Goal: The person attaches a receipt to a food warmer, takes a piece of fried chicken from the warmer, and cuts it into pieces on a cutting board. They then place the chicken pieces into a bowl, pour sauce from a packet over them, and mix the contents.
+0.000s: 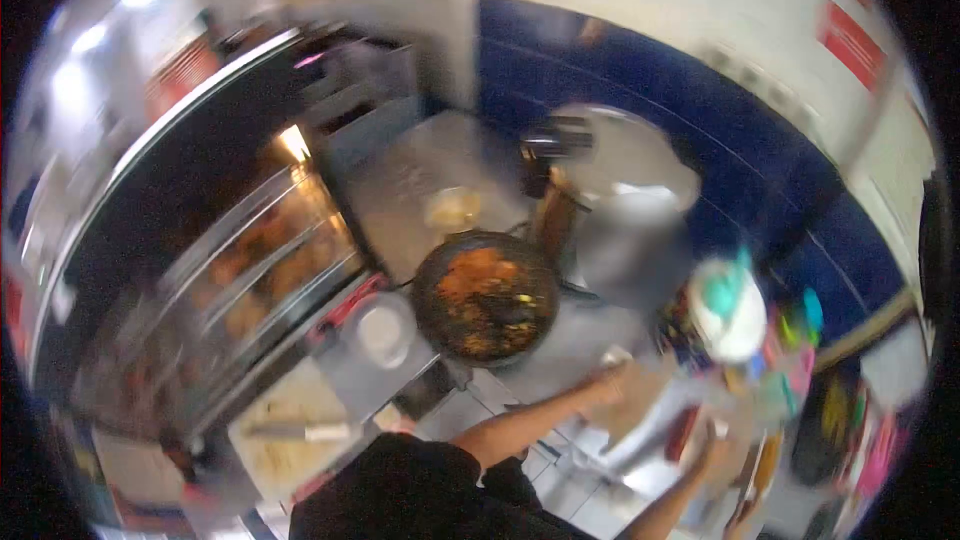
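Note:
My left hand (603,388) reaches out over the right-hand counter, with a small whitish thing (617,354) right at its fingertips. Motion smears its fingers. Nearer to me, my right hand (714,450) is over the same counter, its fingers blurred against a pale spot. Between the hands are a brown flat surface (640,402) and a long dark-red thing (683,432). To the left of my left hand stands a dark round pan (428,325) holding reddish-orange and dark food (480,280).
A knife (325,432) lies on a cutting board (285,465) at the left. A white bowl (382,332) sits beside the pan. Behind are a large metal pot (640,145) and a white tub with a green item (725,292). A lit glass display case (270,250) stands left.

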`<state>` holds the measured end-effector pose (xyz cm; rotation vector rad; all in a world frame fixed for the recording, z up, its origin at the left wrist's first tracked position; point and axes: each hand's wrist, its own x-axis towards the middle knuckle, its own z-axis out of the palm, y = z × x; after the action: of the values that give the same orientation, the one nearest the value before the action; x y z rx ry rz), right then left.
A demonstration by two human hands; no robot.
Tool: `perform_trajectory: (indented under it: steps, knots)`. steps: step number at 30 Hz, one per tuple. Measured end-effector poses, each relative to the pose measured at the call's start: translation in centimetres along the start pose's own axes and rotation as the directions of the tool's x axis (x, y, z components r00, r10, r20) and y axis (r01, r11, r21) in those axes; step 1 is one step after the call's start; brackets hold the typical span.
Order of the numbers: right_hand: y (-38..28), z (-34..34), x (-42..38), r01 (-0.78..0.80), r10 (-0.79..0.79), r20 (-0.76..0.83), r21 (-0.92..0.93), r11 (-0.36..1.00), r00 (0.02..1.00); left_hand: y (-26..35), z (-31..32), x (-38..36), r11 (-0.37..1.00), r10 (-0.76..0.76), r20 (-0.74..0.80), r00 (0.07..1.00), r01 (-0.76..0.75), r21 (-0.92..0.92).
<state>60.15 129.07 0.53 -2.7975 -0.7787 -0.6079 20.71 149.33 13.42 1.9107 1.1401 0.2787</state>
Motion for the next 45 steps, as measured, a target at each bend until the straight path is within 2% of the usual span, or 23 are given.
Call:
perform_trajectory:
  steps: [2,3,4,5,7,8,9,10,11,12,13,14,16,20,24,28,34,36,39,40,42,43,45]
  knots:
    - [-4.1,-5.0,1.4,0.073,-0.068,-0.059,0.077,0.994,0.996,-0.4,-1.2,-1.4,0.996,-0.065,-0.095,0.993,0.058,-0.074]
    - [-6.0,-7.2,1.7,0.118,-0.109,-0.088,0.103,0.988,0.990,-1.7,-1.1,-1.7,0.988,0.116,-0.313,0.943,-0.143,-0.063]
    - [-7.2,-8.7,1.9,0.169,-0.156,-0.108,0.121,0.978,0.982,-2.7,-1.3,-2.4,0.945,0.289,-0.501,0.815,-0.328,0.012]
    - [-8.8,-10.3,1.7,0.211,-0.193,-0.137,0.138,0.968,0.972,-2.6,-4.5,-5.7,0.912,0.334,-0.652,0.681,-0.408,0.042]
    - [-11.4,-13.3,1.5,0.279,-0.253,-0.161,0.165,0.946,0.954,-4.8,-10.4,-10.9,0.975,0.005,-0.876,0.482,-0.196,-0.103]
    - [-12.2,-14.6,1.3,0.310,-0.280,-0.175,0.177,0.934,0.944,-3.6,-15.6,-16.1,0.991,-0.079,-0.928,0.363,-0.076,-0.114]
    - [-13.4,-16.0,0.8,0.342,-0.311,-0.180,0.176,0.923,0.933,-3.8,-20.0,-19.6,0.971,-0.231,-0.955,0.187,0.113,-0.212]
    - [-14.5,-16.7,0.4,0.377,-0.349,-0.173,0.180,0.908,0.921,-6.9,-23.5,-21.5,0.964,-0.230,-0.973,-0.002,0.138,-0.228]
    - [-15.7,-17.6,-0.3,0.403,-0.373,-0.173,0.190,0.895,0.911,-7.6,-27.1,-24.1,0.879,-0.139,-0.979,-0.149,0.437,-0.191]
    - [-16.8,-18.3,-1.1,0.433,-0.407,-0.160,0.184,0.883,0.899,-9.4,-30.2,-26.4,0.867,-0.119,-0.964,-0.238,0.448,-0.217]
    - [-17.7,-15.6,-1.6,0.342,-0.324,-0.110,0.297,0.891,0.940,-9.5,-32.8,-28.0,0.840,-0.008,-0.962,-0.273,0.520,-0.155]
    - [-18.5,-15.2,-2.5,0.359,-0.341,-0.112,0.336,0.871,0.933,-9.5,-34.8,-29.5,0.803,0.104,-0.950,-0.296,0.589,-0.095]
    - [-20.0,-15.4,-4.7,0.425,-0.405,-0.133,0.369,0.827,0.904,-12.7,-37.7,-30.3,0.708,0.014,-0.973,-0.231,0.689,-0.154]
    - [-22.5,-16.7,-8.5,0.502,-0.484,-0.157,0.420,0.756,0.861,-14.2,-39.6,-30.8,0.737,0.129,-0.974,-0.187,0.675,-0.032]
    - [-24.4,-17.8,-11.2,0.561,-0.544,-0.177,0.437,0.703,0.820,-14.8,-40.7,-31.8,0.747,0.125,-0.972,-0.197,0.664,-0.039]
    - [-25.9,-18.2,-14.1,0.596,-0.580,-0.196,0.460,0.658,0.791,-14.9,-40.9,-33.2,0.756,0.005,-0.987,-0.161,0.647,-0.101]
    - [-25.9,-18.3,-16.6,0.575,-0.570,-0.160,0.444,0.687,0.806,-15.4,-37.8,-40.3,0.736,0.132,-0.942,-0.308,0.667,-0.115]
    - [-25.6,-18.0,-17.4,0.558,-0.560,-0.139,0.437,0.705,0.817,-14.4,-36.8,-43.2,0.787,0.097,-0.911,-0.402,0.591,-0.177]
    - [-24.7,-17.5,-18.3,0.543,-0.552,-0.113,0.421,0.727,0.826,-16.2,-35.4,-47.0,0.701,0.100,-0.867,-0.488,0.653,-0.287]
    - [-24.6,-17.4,-18.4,0.540,-0.551,-0.106,0.415,0.732,0.828,-16.3,-35.0,-48.2,0.696,0.096,-0.874,-0.476,0.660,-0.283]
    - [-24.4,-17.2,-18.8,0.537,-0.551,-0.092,0.406,0.740,0.829,-16.2,-34.3,-50.2,0.740,0.100,-0.812,-0.575,0.589,-0.326]
    - [-24.3,-17.1,-19.0,0.536,-0.552,-0.086,0.402,0.742,0.829,-16.2,-33.9,-51.0,0.736,0.101,-0.816,-0.570,0.594,-0.324]
    - [-24.2,-16.9,-19.2,0.535,-0.553,-0.080,0.397,0.745,0.829,-16.0,-33.4,-51.8,0.731,0.045,-0.752,-0.658,0.535,-0.424]
